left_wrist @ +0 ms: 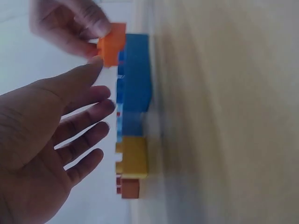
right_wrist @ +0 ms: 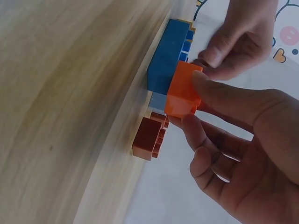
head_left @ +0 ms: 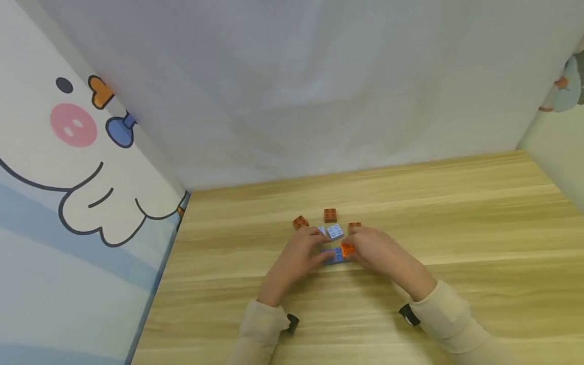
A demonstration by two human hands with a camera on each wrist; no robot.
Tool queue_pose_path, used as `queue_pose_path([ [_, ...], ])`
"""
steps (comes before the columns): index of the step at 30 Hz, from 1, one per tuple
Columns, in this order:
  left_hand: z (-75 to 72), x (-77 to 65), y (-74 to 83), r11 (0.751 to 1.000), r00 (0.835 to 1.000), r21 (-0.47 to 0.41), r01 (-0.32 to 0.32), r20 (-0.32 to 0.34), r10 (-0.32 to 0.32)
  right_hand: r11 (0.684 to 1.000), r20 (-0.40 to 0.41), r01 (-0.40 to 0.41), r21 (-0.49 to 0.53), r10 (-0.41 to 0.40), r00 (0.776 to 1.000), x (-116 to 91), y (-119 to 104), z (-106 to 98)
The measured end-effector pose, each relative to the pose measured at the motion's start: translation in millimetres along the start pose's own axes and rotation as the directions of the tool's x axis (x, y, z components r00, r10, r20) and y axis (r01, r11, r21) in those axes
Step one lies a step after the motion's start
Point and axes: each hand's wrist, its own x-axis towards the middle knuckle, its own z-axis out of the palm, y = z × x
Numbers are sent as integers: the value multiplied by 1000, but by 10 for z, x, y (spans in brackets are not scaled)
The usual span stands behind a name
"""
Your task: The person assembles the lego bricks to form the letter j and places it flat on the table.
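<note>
Your right grip (head_left: 377,249) pinched the orange toy brick (head_left: 348,250) at the right end of the blue brick (head_left: 338,255) on the bench (head_left: 228,243), your left grip (head_left: 300,253) loosely spread nearby, so squaring edges before pressing seemed wisest.

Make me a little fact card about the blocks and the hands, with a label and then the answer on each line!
Right hand: pinching the orange brick
Orange brick: over the right end of the long blue brick; can't tell if pressed down
Left hand: fingers spread near the blue brick
Light-blue bricks: two, behind the blue one
Brown bricks: three, around the light-blue ones
Yellow brick: one, seen in the left wrist view
Table: wood-look top
</note>
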Motion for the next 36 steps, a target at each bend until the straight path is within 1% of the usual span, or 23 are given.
queue_pose_path([
  [3,-91,15,-105,999,995,-38,11,-99,-15,1000,-2,-1,-4,1,1000,-5,-39,6],
  [4,-115,26,-148,999,991,-32,22,-131,-26,1000,-1,-6,-4,6,1000,-12,-49,5],
  [5,-140,37,-187,999,987,-19,38,-156,-40,1000,0,-13,0,13,1000,-20,-58,3],
  [7,-174,61,-259,995,980,-8,95,-176,-95,999,7,-31,19,31,1000,-37,-73,4],
  [10,-200,89,-342,983,970,6,184,-164,-181,999,11,-41,33,41,999,-61,-82,11],
  [12,-206,98,-376,971,962,5,237,-139,-234,999,6,-37,36,37,999,-65,-83,22],
  [15,-197,107,-413,959,954,11,282,-106,-280,999,-9,-26,24,27,1000,-66,-82,33],
  [19,-180,116,-447,946,944,14,323,-77,-321,1000,-16,-24,17,24,1000,-72,-89,34],
  [22,-176,122,-466,941,939,13,339,-68,-338,1000,-20,-27,13,27,999,-80,-99,30],
  [26,-173,127,-491,939,937,17,345,-59,-343,1000,-27,-29,9,29,999,-80,-106,30],
  [30,-171,126,-506,940,939,10,342,-47,-341,1000,-33,-26,4,26,999,-79,-113,26],
  [36,-186,117,-476,949,948,-14,315,-35,-315,999,-43,-33,1,33,999,-99,-126,12],
])
